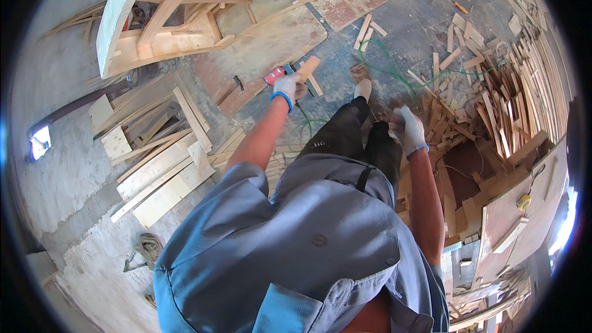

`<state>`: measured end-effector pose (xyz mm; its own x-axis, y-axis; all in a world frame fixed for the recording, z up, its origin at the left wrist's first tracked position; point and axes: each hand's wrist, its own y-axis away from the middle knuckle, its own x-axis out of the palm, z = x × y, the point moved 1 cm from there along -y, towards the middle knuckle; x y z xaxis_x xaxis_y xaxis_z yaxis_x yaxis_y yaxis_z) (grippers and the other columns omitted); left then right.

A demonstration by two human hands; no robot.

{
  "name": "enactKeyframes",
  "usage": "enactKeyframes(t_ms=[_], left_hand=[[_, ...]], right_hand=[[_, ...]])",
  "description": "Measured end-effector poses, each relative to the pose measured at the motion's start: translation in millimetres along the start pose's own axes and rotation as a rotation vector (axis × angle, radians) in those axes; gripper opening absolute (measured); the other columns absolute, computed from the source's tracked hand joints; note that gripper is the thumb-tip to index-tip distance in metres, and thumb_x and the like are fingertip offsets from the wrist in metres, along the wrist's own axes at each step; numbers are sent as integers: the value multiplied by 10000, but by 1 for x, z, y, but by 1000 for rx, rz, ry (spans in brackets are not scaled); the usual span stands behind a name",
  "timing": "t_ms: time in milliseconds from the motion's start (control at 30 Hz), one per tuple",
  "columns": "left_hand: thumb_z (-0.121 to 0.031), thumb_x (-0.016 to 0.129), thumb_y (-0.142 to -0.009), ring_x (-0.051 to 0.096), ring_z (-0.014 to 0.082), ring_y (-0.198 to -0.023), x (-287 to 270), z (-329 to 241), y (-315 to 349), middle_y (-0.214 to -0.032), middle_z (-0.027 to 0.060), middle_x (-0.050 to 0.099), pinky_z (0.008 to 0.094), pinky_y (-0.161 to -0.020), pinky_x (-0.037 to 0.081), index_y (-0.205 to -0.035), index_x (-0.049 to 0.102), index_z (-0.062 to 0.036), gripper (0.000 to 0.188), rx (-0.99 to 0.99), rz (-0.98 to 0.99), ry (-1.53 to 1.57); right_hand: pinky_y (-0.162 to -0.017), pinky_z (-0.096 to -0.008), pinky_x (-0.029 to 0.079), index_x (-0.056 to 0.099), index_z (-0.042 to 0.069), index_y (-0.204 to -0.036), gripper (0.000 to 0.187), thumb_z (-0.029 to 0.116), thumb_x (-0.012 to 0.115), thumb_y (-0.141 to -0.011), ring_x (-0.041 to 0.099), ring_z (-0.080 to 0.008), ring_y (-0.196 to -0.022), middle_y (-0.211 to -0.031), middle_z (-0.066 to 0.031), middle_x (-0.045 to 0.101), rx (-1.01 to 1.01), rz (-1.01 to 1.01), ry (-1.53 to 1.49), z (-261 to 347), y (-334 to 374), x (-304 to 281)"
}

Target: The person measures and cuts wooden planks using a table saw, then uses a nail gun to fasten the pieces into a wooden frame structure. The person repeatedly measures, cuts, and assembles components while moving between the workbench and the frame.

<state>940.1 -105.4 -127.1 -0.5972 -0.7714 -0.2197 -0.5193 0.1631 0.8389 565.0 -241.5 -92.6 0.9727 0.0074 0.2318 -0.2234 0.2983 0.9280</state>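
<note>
I am standing and looking down my own body at a workshop floor. My left hand (288, 87), in a white glove with a blue cuff, grips a short pale block of wood (308, 66) held out in front of me. My right hand (407, 129), gloved the same way, hangs loosely curled at my side with nothing visible in it, close to a heap of offcuts (450, 117). A red and black tool (274, 75) lies on the floor just beyond my left hand. My dark trousers and one pale shoe (363, 89) show between the hands.
A curved wooden frame (160, 24) stands at the upper left. Stacked boards (160, 172) lie left of me. Long strips of wood (524, 92) pile up on the right. A green cable (394, 71) snakes over the floor ahead. A workbench (524, 209) stands at the right.
</note>
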Motion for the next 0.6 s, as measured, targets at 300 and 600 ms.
enactKeyframes(t_ms=[300,600], left_hand=[[-159,567,-969,664,263,-690,-95,-70,-120,-838,133,635,409,-544,582,-1093,603,-48,170,-99,-215,287],[-226,570,-944,654,292,-772,-203,-179,-273,-848,107,657,435,-724,558,-956,642,-84,160,324,-40,93]], right_hand=[[-525,-324,503,659,57,-982,226,271,619,-921,616,-185,-610,-794,-77,654,70,-245,98,-46,-12,-77],[-513,-332,544,655,64,-990,261,317,591,-993,644,-195,-592,-795,-69,653,30,-294,124,-46,9,-71]])
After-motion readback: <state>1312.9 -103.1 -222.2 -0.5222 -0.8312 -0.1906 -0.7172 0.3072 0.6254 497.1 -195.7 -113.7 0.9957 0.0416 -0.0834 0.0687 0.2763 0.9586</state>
